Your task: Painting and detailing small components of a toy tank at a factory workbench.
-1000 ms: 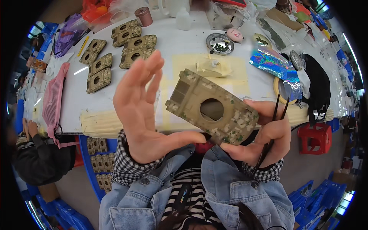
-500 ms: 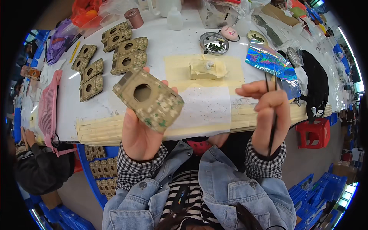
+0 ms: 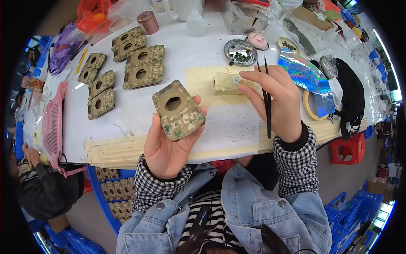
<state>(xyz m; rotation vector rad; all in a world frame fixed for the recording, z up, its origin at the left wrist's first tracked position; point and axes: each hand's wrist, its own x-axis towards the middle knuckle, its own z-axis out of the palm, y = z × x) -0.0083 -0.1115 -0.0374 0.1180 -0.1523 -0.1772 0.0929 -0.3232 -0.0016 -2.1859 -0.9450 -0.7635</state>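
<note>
Bench (image 3: pixel 76 127) under both hands. Your left hand (image 3: pixel 168 153) cups the hull (image 3: pixel 181 116), round hole up, over the near side. Your right hand (image 3: pixel 284 101) is at the taped block (image 3: pixel 224 87), holding tweezers (image 3: pixel 268 106), thumb and forefinger narrowly apart; touch on the white tip (image 3: pixel 238 79) unclear. Risks: slack left grip could drop the hull; wrist twist could swing the tweezers against it.

One wide fisheye at the wearer's head, close above the near side of the white worktable (image 3: pixel 186 51), looks steeply down and forward across it, taking in the denim jacket (image 3: pixel 262 211) before it and floor (image 3: pixel 340 180) beside it.
</note>
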